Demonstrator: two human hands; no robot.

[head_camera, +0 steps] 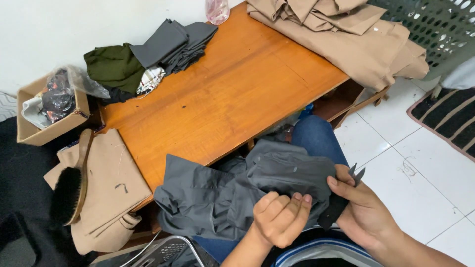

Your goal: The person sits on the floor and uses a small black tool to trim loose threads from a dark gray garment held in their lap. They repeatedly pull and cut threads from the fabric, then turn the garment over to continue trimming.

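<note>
step: trimming grey garment point(237, 195), judged | garment: on lap, near edge of surface point(222, 99) | left hand point(279, 217): pinching cloth | right hand point(363, 207): gripping cloth and snips point(357, 173) | next: hold seam taut, snip precisely

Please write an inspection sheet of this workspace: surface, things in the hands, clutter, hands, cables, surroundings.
Surface: low wooden table, its middle bare.
Things in hand: grey garment bunched on the lap, one edge lying on the table; small dark tool, probably snips, in the right hand.
Clutter: folded grey and green clothes; tan clothes; tan folded cloth with a brush on it; cardboard box holding bags.
Hands: left hand with a closed grip on the garment; right hand pinching the fabric and holding the tool.
Cables: nothing seen.
Surroundings: white tiled floor, striped mat, green basket.
</note>
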